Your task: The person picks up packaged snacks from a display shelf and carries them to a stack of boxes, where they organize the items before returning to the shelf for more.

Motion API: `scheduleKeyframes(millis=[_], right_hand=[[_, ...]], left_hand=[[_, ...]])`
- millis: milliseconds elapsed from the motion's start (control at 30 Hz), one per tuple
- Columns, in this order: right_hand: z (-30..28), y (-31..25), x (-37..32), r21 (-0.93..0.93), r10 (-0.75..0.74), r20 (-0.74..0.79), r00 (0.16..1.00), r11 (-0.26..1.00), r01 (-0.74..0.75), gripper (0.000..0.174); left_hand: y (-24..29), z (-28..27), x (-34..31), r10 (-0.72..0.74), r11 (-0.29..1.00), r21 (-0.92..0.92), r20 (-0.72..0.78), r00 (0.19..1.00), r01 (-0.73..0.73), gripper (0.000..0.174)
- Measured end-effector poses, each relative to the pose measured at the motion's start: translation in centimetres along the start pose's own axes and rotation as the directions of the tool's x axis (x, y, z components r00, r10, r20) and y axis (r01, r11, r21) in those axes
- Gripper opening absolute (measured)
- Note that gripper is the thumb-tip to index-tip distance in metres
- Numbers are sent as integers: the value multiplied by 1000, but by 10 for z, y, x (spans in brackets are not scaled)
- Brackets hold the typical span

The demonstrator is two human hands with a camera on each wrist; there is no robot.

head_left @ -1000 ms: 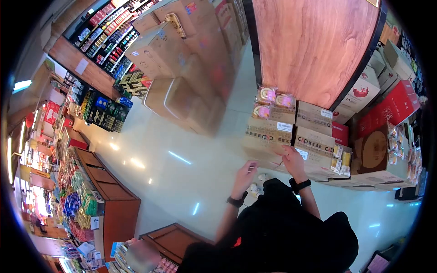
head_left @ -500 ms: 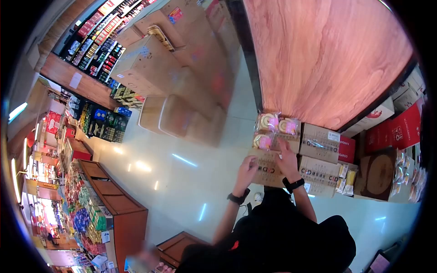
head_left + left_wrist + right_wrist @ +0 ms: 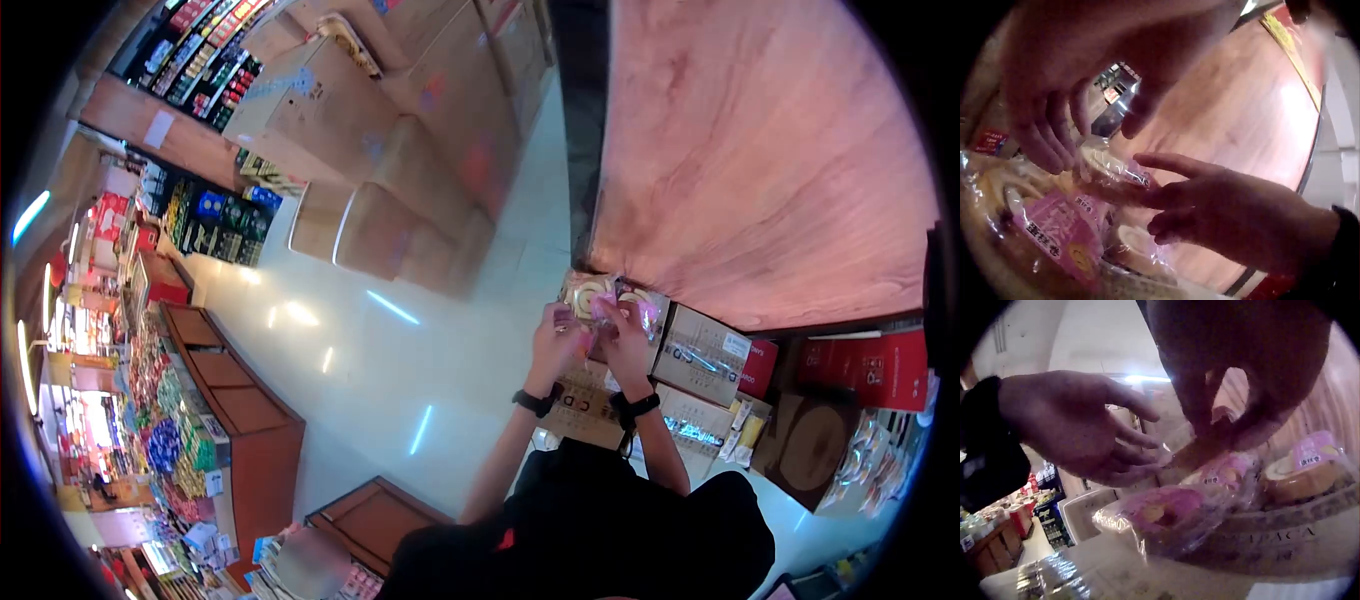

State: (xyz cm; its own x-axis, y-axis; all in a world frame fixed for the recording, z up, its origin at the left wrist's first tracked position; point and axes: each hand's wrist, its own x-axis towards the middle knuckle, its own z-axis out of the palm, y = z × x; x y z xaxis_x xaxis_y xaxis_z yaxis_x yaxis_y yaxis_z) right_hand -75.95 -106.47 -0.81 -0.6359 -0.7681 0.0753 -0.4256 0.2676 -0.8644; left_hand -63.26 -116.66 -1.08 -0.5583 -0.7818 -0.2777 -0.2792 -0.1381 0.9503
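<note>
In the head view, my left hand [image 3: 555, 350] and right hand [image 3: 628, 350] are close together over wrapped swirled bread rolls on a cardboard carton [image 3: 582, 408]. My right hand pinches one wrapped bread roll [image 3: 1110, 169] between thumb and fingers, lifted above the others. The left hand's fingers are loosely extended, their tips right at the near side of that roll in the right wrist view. Beneath lie more clear packets with pink labels: one bread roll packet [image 3: 1163, 512] under the hands, another bread roll packet [image 3: 1310, 464] to the right.
A wood-grain panel [image 3: 760, 170] rises behind the cartons. To the right stand another carton [image 3: 702, 355], small yellow packets [image 3: 745, 430] and red boxes [image 3: 870, 370]. Large stacked boxes [image 3: 380, 150] stand across the shiny floor [image 3: 450, 350]; wooden display counters [image 3: 250, 400] are at left.
Both hands have moved forward from the carton's near side to the bread roll packets. The right hand has picked up one roll. The head view has shifted closer to the wooden panel.
</note>
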Motion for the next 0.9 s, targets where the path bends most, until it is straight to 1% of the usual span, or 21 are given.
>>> scheduleKeyframes(millis=[100, 200, 233, 267, 300, 333, 367, 400, 433, 500, 533, 567, 600, 633, 667, 700, 767, 800, 900], right_hand=[[-8, -12, -5, -71, -193, -6, 981, 979, 192, 46], [-12, -44, -10, -40, -219, 97, 971, 974, 224, 35], [-3, -43, -15, 77, -222, 90, 971, 974, 215, 31], [1, -45, -24, 88, -226, 137, 964, 973, 216, 28], [3, -53, -34, 99, -244, 189, 951, 968, 229, 26], [11, -67, -42, 146, -332, 295, 896, 942, 301, 23], [16, -71, -51, 154, -390, 324, 862, 921, 359, 21], [19, -76, -62, 207, -433, 378, 819, 901, 381, 22], [22, -84, -75, 258, -473, 427, 771, 880, 398, 23], [28, -100, -102, 363, -554, 507, 661, 832, 419, 26], [31, -108, -116, 390, -601, 524, 603, 799, 457, 26], [33, -115, -132, 418, -643, 541, 542, 765, 490, 27], [34, -121, -152, 445, -677, 561, 476, 732, 515, 27], [28, -133, -173, 484, -704, 573, 420, 704, 520, 29], [29, -138, -194, 533, -731, 589, 345, 672, 514, 29], [27, -140, -215, 578, -752, 604, 265, 642, 504, 29], [23, -137, -257, 654, -790, 605, 96, 562, 506, 29], [20, -137, -281, 697, -795, 607, 4, 535, 478, 29], [5, -143, -352, 791, -769, 592, -243, 495, 361, 28]], left_hand=[[3, -1, -18, -94, 967, -243, -47, 994, 80, 45], [-3, -16, -46, -272, 851, -486, -86, 959, 198, 58], [-13, -23, -59, -204, 861, -490, -89, 975, 135, 56], [-25, -31, -73, -133, 865, -497, -100, 986, 66, 55], [-30, -41, -93, -131, 858, -513, -156, 979, 34, 53], [-35, -48, -118, -130, 851, -526, -210, 969, 0, 52], [-33, -58, -140, -204, 838, -544, -230, 951, 48, 49], [-33, -63, -163, -276, 819, -567, -250, 928, 90, 48], [-34, -66, -186, -245, 812, -583, -313, 918, 17, 42], [-13, -66, -244, -196, 825, -555, -458, 867, -107, 44], [-6, -64, -273, -174, 833, -530, -526, 832, -161, 45], [-24, -62, -297, -171, 839, -517, -549, 818, -172, 48], [-26, -54, -324, -193, 833, -519, -599, 777, -193, 49], [-24, -44, -352, -216, 826, -519, -652, 727, -220, 50], [-27, -31, -379, -246, 817, -521, -701, 669, -246, 50], [-46, -18, -404, -253, 827, -498, -745, 617, -262, 52], [-71, 16, -454, -312, 792, -504, -819, 481, -344, 51], [-80, 32, -477, -339, 775, -502, -843, 418, -383, 50], [-97, 85, -554, -409, 735, -489, -872, 267, -470, 53]])
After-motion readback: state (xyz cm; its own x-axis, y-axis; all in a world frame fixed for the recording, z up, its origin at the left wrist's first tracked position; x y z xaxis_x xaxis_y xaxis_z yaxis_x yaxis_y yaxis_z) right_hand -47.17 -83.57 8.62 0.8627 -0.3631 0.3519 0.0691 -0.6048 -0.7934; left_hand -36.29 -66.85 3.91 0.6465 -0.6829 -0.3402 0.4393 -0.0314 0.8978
